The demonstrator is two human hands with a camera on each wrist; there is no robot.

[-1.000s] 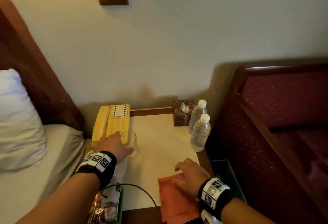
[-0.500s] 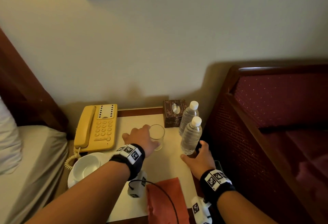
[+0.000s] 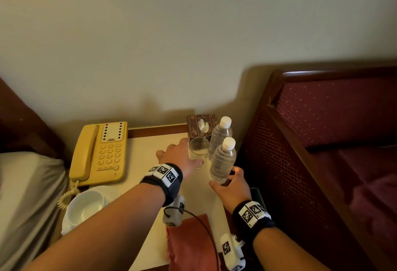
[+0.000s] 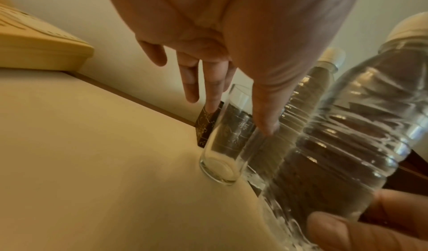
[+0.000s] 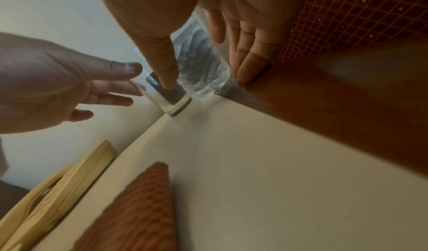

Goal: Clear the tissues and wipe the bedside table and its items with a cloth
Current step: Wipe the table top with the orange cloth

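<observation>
Desk (image 3: 148,148) top is mostly bare in the middle; items sit around its edges, which looks deliberate, to free the surface for wiping. Far left: yellow phone (image 3: 98,152) at the back-left corner, white cup on its saucer (image 3: 84,205) just in front of it, both out of the open centre. Left hand (image 3: 179,157) is at the drinking glass (image 3: 198,152), thumb on the near wall and fingers along the far side; left wrist view shows the fingers fairly straight, so I read it as a loose, near-released grip steering the glass, upright on the desk, rather than a clench. Glass sits tight against the tissue box (image 3: 200,127) and back bottle (image 3: 220,135), i.e. packed into the back-right corner. Right hand (image 3: 231,187) has thumb and fingers around the base of the front bottle (image 3: 223,161), a light grip, bottle upright at the desk's right edge. Red cloth (image 3: 189,242) lies flat at the front edge between the forearms, not yet in use. No loose tissues visible.
</observation>
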